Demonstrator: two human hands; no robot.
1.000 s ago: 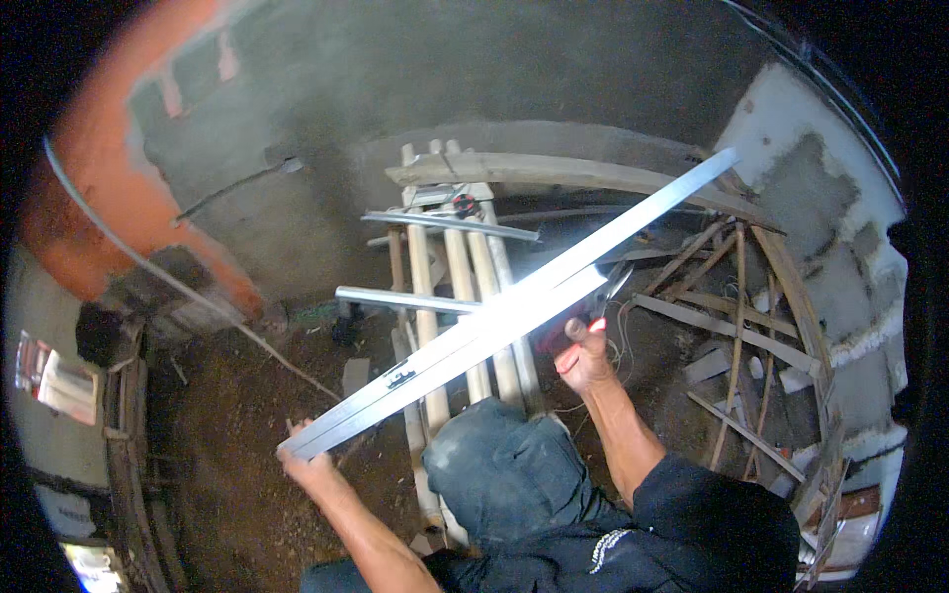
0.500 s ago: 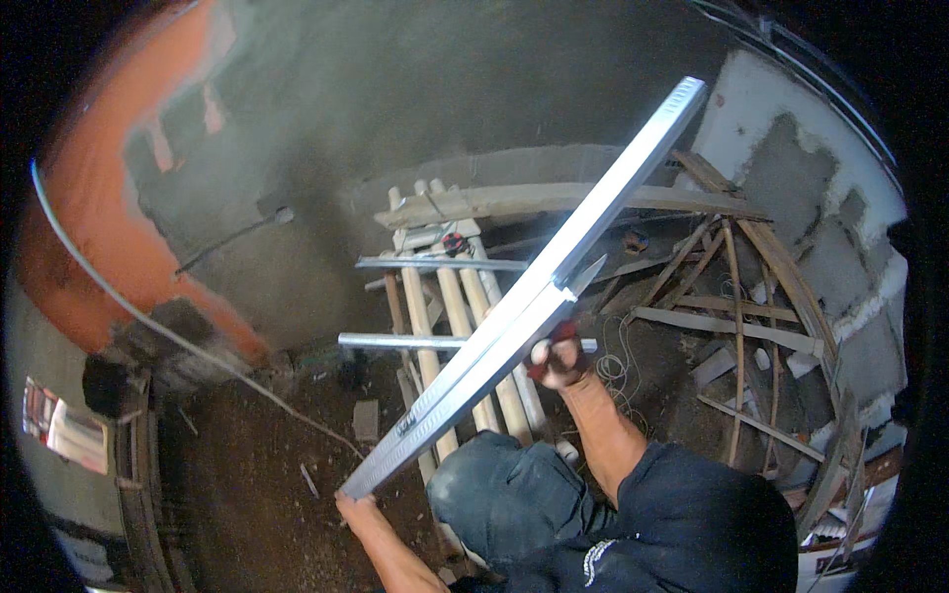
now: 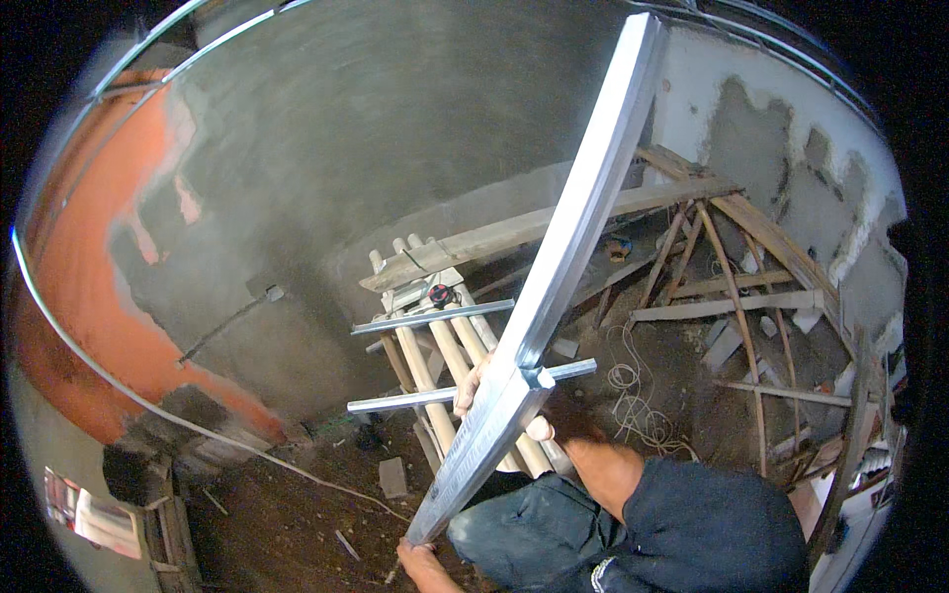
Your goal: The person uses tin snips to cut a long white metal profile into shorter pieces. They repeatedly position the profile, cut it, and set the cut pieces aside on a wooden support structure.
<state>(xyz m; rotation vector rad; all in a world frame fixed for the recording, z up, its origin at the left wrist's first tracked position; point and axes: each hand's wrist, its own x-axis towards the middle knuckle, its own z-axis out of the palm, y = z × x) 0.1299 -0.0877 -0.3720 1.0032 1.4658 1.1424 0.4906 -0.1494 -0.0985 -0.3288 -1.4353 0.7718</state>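
Observation:
A long silvery metal channel (image 3: 583,198) slants across the middle of the view, with a kink and cut edges partway along it. My left hand (image 3: 422,561) is closed round its lower end, low in the picture. Near the kink, my right hand (image 3: 469,388) reaches behind the channel. Its fingers wrap over the left side, while a pale thumb tip shows at the right edge. The palm is hidden by the metal, so anything else in it cannot be seen.
Round wooden poles (image 3: 420,361) carry two thin metal channels (image 3: 435,318) and a red-and-black round tool (image 3: 441,295). Beyond lies a long plank (image 3: 474,232). Timber frames (image 3: 736,296) lean at right, near a coiled cable (image 3: 633,385). A block (image 3: 392,477) rests on the dirt floor.
The upper part of the channel has swung more upright, making a sharper bend. My right hand has shifted from beside the channel to gripping around it; the red-handled snips are out of sight.

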